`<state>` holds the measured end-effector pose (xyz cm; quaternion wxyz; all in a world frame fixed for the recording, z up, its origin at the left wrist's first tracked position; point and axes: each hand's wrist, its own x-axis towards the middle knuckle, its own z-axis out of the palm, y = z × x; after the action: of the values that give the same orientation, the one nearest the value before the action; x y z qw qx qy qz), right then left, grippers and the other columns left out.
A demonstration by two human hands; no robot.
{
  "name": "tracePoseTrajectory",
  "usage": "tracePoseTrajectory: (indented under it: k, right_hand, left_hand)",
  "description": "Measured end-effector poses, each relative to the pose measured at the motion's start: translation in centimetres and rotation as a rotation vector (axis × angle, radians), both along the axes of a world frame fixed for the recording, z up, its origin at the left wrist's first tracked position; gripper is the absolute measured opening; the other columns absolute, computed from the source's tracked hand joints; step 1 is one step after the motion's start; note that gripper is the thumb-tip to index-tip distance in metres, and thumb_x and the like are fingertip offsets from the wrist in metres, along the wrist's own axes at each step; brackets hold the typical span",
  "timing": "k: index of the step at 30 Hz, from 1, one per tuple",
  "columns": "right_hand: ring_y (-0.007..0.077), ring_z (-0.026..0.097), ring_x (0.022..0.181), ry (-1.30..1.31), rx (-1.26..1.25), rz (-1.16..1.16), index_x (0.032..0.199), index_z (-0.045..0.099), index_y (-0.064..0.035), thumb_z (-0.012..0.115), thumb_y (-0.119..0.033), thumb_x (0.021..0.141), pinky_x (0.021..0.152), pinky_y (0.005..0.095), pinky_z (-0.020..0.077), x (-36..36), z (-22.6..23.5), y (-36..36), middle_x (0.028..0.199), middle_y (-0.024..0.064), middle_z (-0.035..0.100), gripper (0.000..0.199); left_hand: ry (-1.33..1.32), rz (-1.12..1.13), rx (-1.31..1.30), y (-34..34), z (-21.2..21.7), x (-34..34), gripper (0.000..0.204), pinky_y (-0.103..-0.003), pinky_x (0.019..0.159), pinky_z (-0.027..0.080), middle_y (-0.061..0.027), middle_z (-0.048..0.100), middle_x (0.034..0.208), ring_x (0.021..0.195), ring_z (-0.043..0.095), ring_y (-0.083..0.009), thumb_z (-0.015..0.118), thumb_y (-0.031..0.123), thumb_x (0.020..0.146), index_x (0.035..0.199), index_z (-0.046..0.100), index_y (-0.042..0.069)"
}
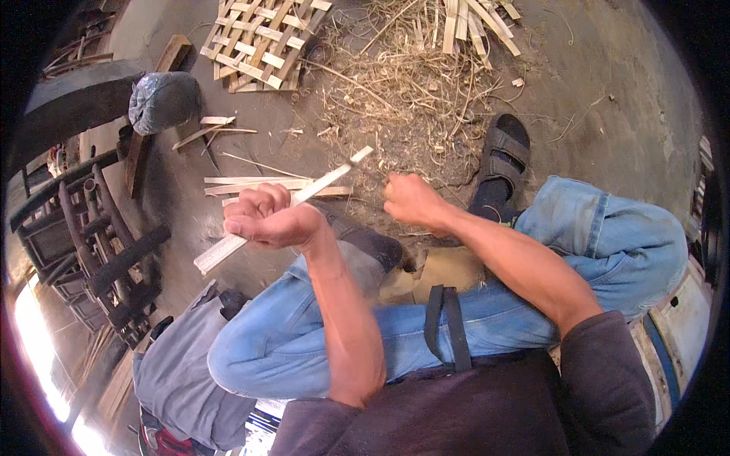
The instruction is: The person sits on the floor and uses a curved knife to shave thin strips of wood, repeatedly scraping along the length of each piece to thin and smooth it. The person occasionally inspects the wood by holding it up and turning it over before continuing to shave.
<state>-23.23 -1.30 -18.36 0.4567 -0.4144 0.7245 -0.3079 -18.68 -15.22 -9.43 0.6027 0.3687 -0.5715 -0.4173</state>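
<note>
My left hand (268,219) grips a long pale bamboo strip (334,176) near its middle; the strip slants from lower left to upper right above the ground. My right hand (409,199) is closed just right of the strip's upper end, and whatever it holds is hidden by the fingers. Both forearms cross over my knees, which are in blue jeans (608,243).
A woven bamboo lattice panel (262,42) lies at the top, with loose shavings and straw (403,91) beside it. Cut strips (251,185) lie on the dirt floor. A black sandal (502,156) is on my foot. Dark wooden poles (106,251) and a wrapped bundle (163,100) are left.
</note>
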Motion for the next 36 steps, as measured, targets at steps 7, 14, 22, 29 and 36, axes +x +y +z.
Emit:
tracePoseTrajectory:
  k: [7, 14, 22, 29, 36]
  right_hand:
    - [0.046, 0.066, 0.081, -0.088, 0.044, -0.299, 0.088, 0.063, 0.009, 0.055, -0.017, 0.077, 0.077, 0.0494, 0.0548, 0.5, -2.1, 1.7, 0.082, 0.0301, 0.064, 0.03]
    - [0.0458, 0.065, 0.081, -0.007, 0.053, -0.033, 0.094, 0.061, 0.0071, 0.06, -0.018, 0.073, 0.078, 0.0504, 0.0531, -0.5, -4.0, 1.8, 0.085, 0.034, 0.062, 0.033]
    - [0.0467, 0.065, 0.085, -0.104, 0.206, -0.199, 0.102, 0.057, 0.0081, 0.059, -0.016, 0.076, 0.078, 0.0509, 0.0529, -0.9, -2.0, 1.6, 0.084, 0.0335, 0.064, 0.036]
    - [0.0466, 0.066, 0.079, -0.02, 0.149, -0.15, 0.099, 0.056, 0.0083, 0.06, -0.017, 0.076, 0.076, 0.0522, 0.0539, 0.4, -3.8, 2.6, 0.077, 0.0294, 0.065, 0.035]
    - [0.0455, 0.067, 0.084, -0.082, 0.152, -0.107, 0.1, 0.058, 0.0124, 0.058, -0.013, 0.078, 0.077, 0.0522, 0.0539, -0.3, -0.4, 1.4, 0.082, 0.0318, 0.066, 0.034]
  left_hand:
    - [-0.033, 0.085, 0.017, -0.3, 0.4, -0.4, 0.054, -0.026, 0.04, 0.014, 0.0022, 0.022, 0.056, 0.045, 0.022, -0.0086, 0.034, 0.056, 0.101, 0.068, 0.021, 0.016]
    - [-0.042, 0.04, 0.015, 0.2, 0.6, -1.0, 0.053, -0.025, 0.04, 0.014, 0.0028, 0.02, 0.056, 0.045, 0.02, -0.0079, 0.033, 0.056, 0.102, 0.071, 0.021, 0.015]
    - [-0.042, 0.042, 0.026, -0.1, 0.2, -0.4, 0.053, -0.025, 0.038, 0.017, 0.0021, 0.021, 0.056, 0.044, 0.022, -0.0079, 0.032, 0.056, 0.102, 0.071, 0.022, 0.014]
    - [-0.051, 0.07, 0.058, 0.5, 0.4, -1.0, 0.054, -0.024, 0.04, 0.015, 0.0029, 0.022, 0.057, 0.046, 0.02, -0.0077, 0.033, 0.057, 0.102, 0.07, 0.021, 0.015]
    - [-0.075, 0.116, 0.021, 0.0, 0.4, -0.8, 0.055, -0.026, 0.039, 0.015, 0.0027, 0.022, 0.058, 0.045, 0.023, -0.0087, 0.035, 0.058, 0.1, 0.068, 0.022, 0.015]
